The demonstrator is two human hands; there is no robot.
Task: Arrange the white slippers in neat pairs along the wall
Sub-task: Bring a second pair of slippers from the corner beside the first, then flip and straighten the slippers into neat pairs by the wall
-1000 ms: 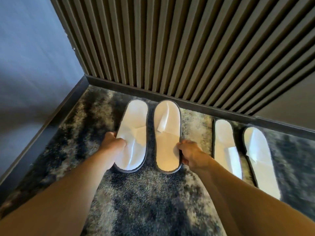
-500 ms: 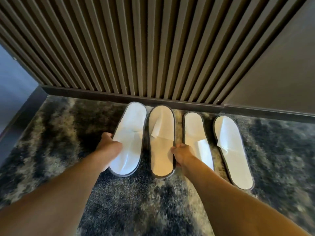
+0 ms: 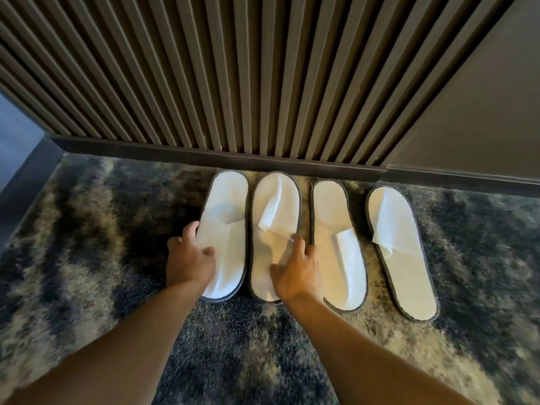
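Four white slippers with dark trim lie side by side on the carpet, toes toward the slatted wall [image 3: 233,83]. My left hand [image 3: 188,261] grips the left edge of the leftmost slipper [image 3: 228,206], thumb on top. My right hand [image 3: 296,270] rests on the second slipper [image 3: 277,200], thumb on its sole and fingers at its right edge. These two slippers nearly touch. The third slipper [image 3: 336,229] lies just right of my right hand. The fourth slipper [image 3: 400,258] sits further right, its heel angled outward.
A dark baseboard [image 3: 175,147] runs along the foot of the wall. A plain dark panel [image 3: 482,112] continues the wall to the right. A side wall [image 3: 14,135] closes the corner at the left. Mottled grey carpet [image 3: 233,346] covers the floor.
The left pair has slid right, closing up beside the other pair. The leftmost slipper has straightened beside the second. My right hand has shifted from the second slipper's edge onto its top.
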